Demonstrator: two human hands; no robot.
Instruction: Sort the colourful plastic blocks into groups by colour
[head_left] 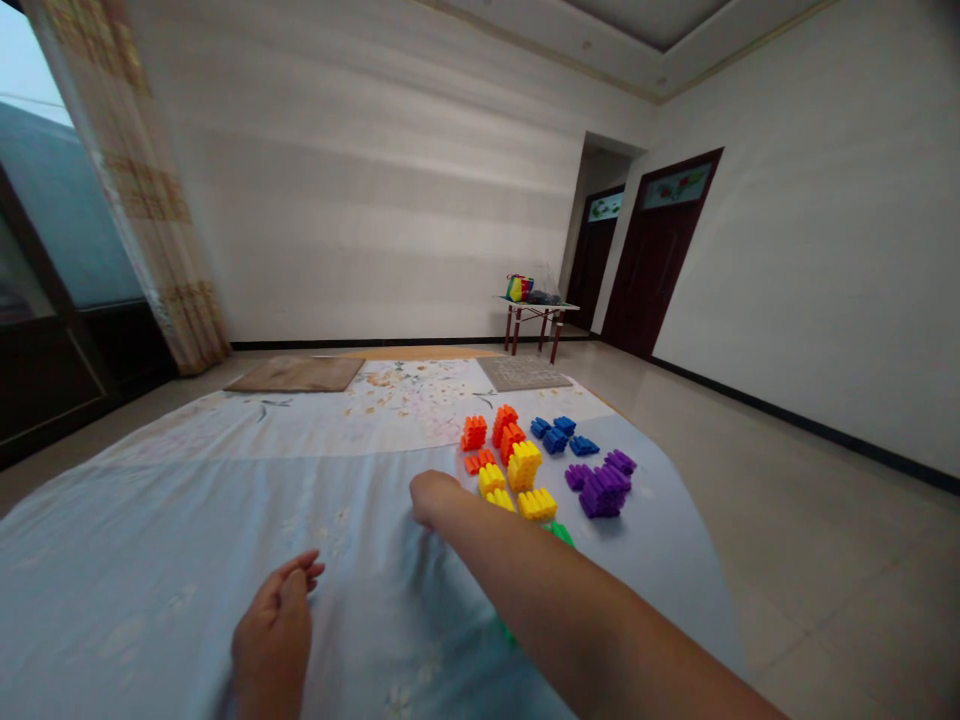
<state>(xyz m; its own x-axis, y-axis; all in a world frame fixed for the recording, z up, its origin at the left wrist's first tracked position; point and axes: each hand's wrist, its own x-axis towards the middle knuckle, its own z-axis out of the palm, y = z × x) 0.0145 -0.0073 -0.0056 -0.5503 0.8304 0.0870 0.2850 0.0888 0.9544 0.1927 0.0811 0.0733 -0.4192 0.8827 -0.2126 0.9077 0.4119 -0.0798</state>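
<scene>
My right hand (pixel 435 497) reaches across the blue part of the cloth, its fingers bent down and closed toward the surface. What they hold, if anything, is hidden. Left of it, my left hand (pixel 274 620) is held loosely curled, fingertips a little apart, and nothing shows in it. Just right of my right hand are ribbed yellow plastic blocks (pixel 523 466) and orange blocks (pixel 474 433). Green blocks (pixel 561 534) are partly covered by my right forearm. Farther right lie a cluster of purple blocks (pixel 604 492) and several blue blocks (pixel 555 440).
The blocks rest on a bed-like surface with a floral cloth (pixel 225 520). A brown mat (pixel 300 374) and a grey mat (pixel 523 373) lie at its far edge. Beyond stands a small table (pixel 540 306) with bags. Tiled floor (pixel 810 540) runs along the right.
</scene>
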